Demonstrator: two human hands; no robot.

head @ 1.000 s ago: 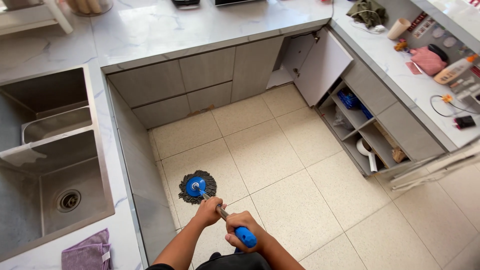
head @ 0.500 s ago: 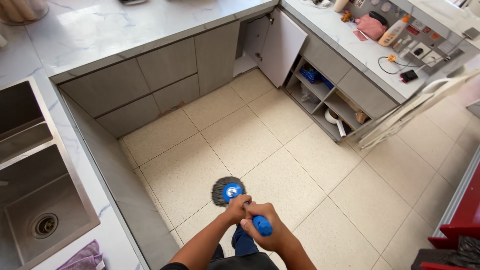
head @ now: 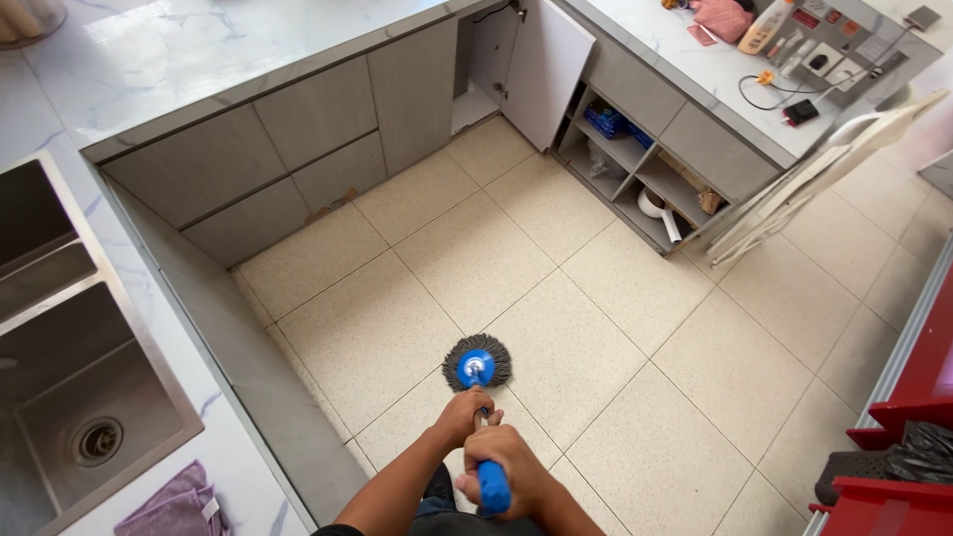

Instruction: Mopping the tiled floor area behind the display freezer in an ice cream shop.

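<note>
Currently mopping: round grey string mop with blue hub (head: 476, 363) flat on speckled beige tile floor (head: 635, 298), just ahead of feet. Left hand (head: 463, 414) clamped on pole, right hand (head: 503, 467) clamped on blue grip, close together. Next stroke likely needs a push toward grey cabinets (head: 268, 159).

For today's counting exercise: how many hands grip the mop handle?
2. The left hand grips the mop handle higher in the picture, nearer the round grey mop head; the right hand grips below it, at the blue grip.
</note>
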